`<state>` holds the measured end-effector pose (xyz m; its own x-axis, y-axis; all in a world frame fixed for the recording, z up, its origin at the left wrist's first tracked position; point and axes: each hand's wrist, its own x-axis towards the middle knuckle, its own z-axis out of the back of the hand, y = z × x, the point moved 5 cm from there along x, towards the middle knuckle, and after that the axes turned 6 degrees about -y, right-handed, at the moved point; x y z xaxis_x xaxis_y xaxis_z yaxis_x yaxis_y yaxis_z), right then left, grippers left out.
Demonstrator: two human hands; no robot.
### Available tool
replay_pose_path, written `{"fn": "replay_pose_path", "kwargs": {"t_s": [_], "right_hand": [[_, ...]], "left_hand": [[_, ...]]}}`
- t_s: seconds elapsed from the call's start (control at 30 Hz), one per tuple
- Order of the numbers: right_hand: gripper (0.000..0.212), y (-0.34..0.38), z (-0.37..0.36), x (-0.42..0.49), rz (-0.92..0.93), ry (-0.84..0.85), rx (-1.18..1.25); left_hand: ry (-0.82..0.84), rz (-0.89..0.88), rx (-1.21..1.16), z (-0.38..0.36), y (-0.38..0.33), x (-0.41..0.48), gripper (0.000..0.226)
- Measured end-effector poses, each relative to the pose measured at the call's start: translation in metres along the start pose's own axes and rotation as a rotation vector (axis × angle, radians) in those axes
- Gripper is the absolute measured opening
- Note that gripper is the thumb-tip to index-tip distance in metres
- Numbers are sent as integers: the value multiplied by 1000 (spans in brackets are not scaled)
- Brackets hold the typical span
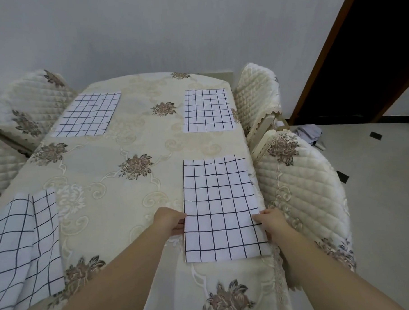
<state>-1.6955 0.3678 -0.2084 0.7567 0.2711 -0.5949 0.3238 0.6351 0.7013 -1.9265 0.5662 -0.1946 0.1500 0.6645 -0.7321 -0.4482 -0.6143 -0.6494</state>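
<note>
The checked placemat (221,208) lies flat at the near right of the bench (151,138), its right side running along the bench's right edge and its near end just short of where the flowered tablecloth drops over the front. The left hand (172,220) pinches the mat's left edge, fingers tucked beneath it, and the right hand (271,223) grips the right edge the same way. Just beside the right hand, the quilted back of a chair (301,185) crowds that side of the bench. A second placemat (207,110) lies farther back on the right and a third placemat (88,114) at the far left, both well apart from the held one. A rumpled heap of checked cloths (24,244) hangs over the near left edge.
</note>
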Motion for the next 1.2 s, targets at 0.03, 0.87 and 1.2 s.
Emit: {"fn": "replay_pose_path", "kwargs": {"t_s": [0.03,0.87,1.2], "right_hand": [[18,-2,1,-3,-8,7,-5],[30,-12,19,-43,110,-34,-144],[63,41,-24,-60,621,2,-706]], "left_hand": [[3,8,-5,1,3,-1,6],[-237,-446,592,24,0,-37,14],[19,-771,1133,-29,-25,-43,98]]}}
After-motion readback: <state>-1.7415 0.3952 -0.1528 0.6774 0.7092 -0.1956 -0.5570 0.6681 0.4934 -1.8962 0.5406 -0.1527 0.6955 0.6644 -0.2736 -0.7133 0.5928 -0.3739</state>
